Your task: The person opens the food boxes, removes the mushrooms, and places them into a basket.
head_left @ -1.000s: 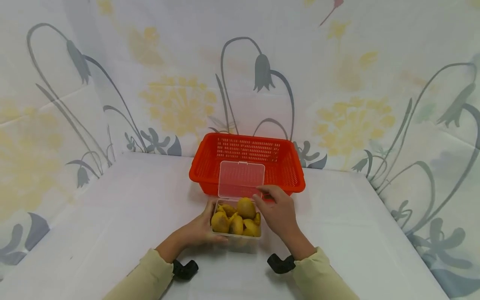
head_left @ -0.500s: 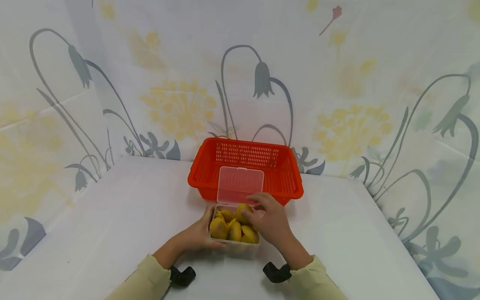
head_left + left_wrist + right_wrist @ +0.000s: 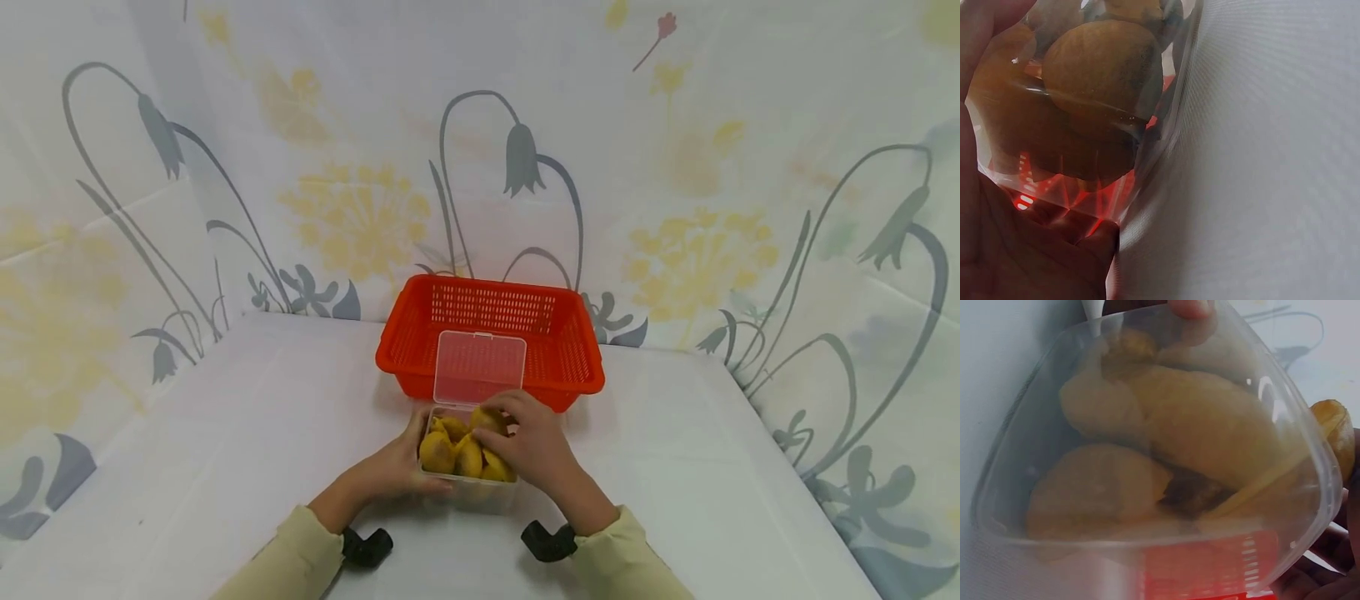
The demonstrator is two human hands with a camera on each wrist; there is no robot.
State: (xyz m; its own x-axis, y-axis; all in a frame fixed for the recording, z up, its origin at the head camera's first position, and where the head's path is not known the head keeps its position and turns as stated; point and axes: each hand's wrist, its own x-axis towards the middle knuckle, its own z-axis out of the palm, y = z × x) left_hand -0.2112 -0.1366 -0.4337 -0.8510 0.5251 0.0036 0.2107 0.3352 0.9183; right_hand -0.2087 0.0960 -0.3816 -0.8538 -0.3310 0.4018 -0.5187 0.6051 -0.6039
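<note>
A clear plastic box (image 3: 476, 500) stands on the white table, its hinged lid (image 3: 480, 368) raised at the back. Several yellow fruits (image 3: 437, 452) fill it, some round and some elongated. My left hand (image 3: 386, 475) grips the box at its left side, thumb along the far corner and fingers at the near one. With my right hand (image 3: 536, 442) I pinch a round yellow fruit (image 3: 486, 418) in the back right corner, thumb on its near side. Through the box wall (image 3: 1104, 531) in the right wrist view, fruits show blurred, and the left wrist view shows my palm (image 3: 1029, 256) against the plastic.
Right behind the box is a red slotted plastic basket (image 3: 405, 354), partly covered by the raised lid. A flower-printed cloth (image 3: 367, 217) hangs behind the table (image 3: 262, 417). Black devices (image 3: 367, 548) are strapped under both wrists.
My right hand has come down and left from beside the lid onto the round fruit, its fingers closing around it. The left hand keeps its hold on the box.
</note>
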